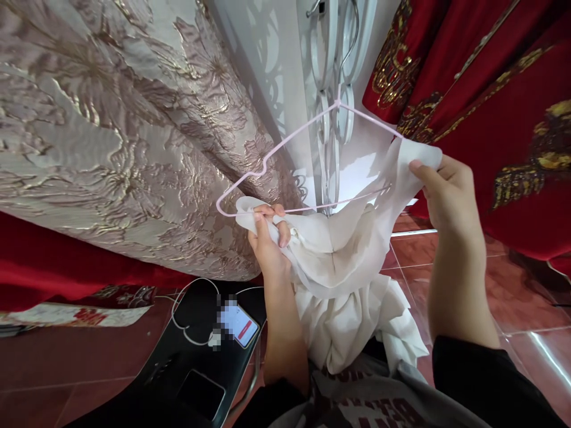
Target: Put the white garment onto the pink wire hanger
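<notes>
A pale pink clothes hanger (298,132) hangs tilted in front of me, its metal hook up at a white metal rack. A thin white garment (352,270) is draped partly over it; the hanger's right end is inside the cloth, while its left end sticks out bare. My left hand (270,238) is closed on the garment's left edge, by the hanger's lower bar. On the other side my right hand (446,184) pinches the cloth at the hanger's right shoulder. The garment's lower folds hang down toward my lap.
A black seat (178,339) at lower left bears a lit phone (241,324), a white cable (182,333) and a dark phone (201,393). Patterned beige fabric (134,148) hangs left, red embroidered fabric (504,119) right. The white rack (328,119) stands between, above red floor tiles (414,285).
</notes>
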